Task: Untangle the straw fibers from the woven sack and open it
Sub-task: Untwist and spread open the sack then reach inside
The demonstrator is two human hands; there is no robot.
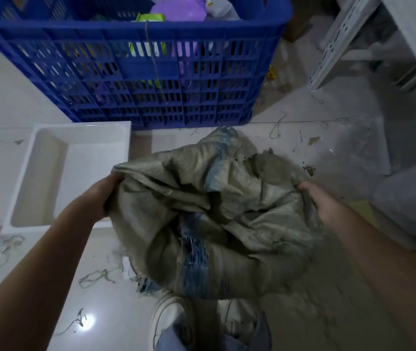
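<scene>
A dirty grey-green woven sack (209,211) with a frayed blue stripe hangs crumpled in front of me, above the floor. My left hand (105,193) grips its left edge, and my right hand (321,201) grips its right edge. The fabric between them is folded and bunched, with a dark hollow near the middle. Loose blue and pale fibers (194,252) stick out along the stripe. Strands of straw fiber (95,276) lie on the floor under the sack's left side.
A blue slatted plastic crate (136,79) with packets inside stands behind the sack, a long fiber draped over its front. A white plastic tray (123,138) lies on the floor at left. White metal shelving (343,39) is at right. My shoes (171,323) are below.
</scene>
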